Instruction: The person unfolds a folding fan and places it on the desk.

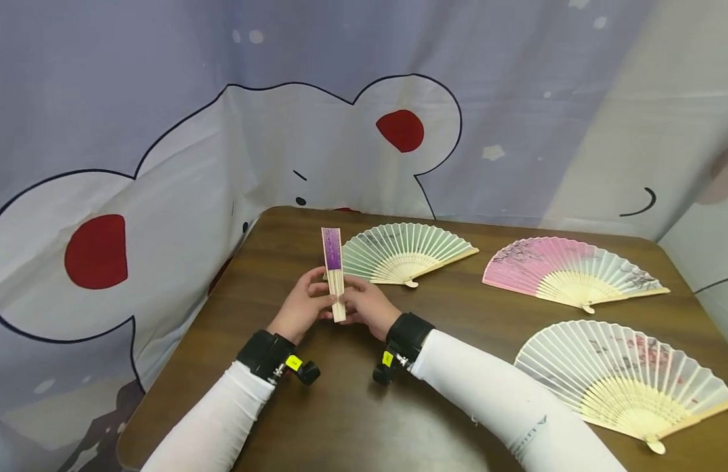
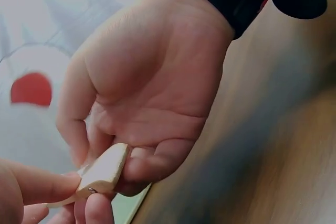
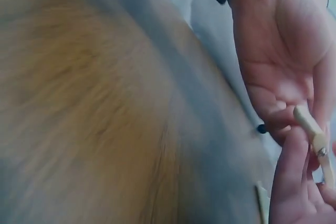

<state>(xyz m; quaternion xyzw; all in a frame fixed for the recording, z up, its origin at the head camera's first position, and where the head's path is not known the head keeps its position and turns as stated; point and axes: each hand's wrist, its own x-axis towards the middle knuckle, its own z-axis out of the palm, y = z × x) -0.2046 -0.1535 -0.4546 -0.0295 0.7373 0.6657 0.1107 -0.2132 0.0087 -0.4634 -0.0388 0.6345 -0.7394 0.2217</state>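
A folded hand fan (image 1: pixel 334 252) with purple cloth and pale wooden ribs stands almost upright between both hands over the table. My left hand (image 1: pixel 299 307) grips its ribs from the left, thumb across the near side. From the right, my right hand (image 1: pixel 372 308) holds the lower ribs with its fingers. The left wrist view shows the pale wooden end of the fan (image 2: pixel 105 169) pinched by fingertips, with a small metal rivet. In the right wrist view the same end (image 3: pixel 310 124) sits between the fingers of both hands.
Just behind the hands, an open green fan (image 1: pixel 393 246) lies on the brown table (image 1: pixel 364 419). Farther right lie an open pink-and-white fan (image 1: pixel 553 262) and, nearer, a white fan (image 1: pixel 629 367) with red flowers. A patterned curtain (image 1: pixel 317 144) hangs behind the table.
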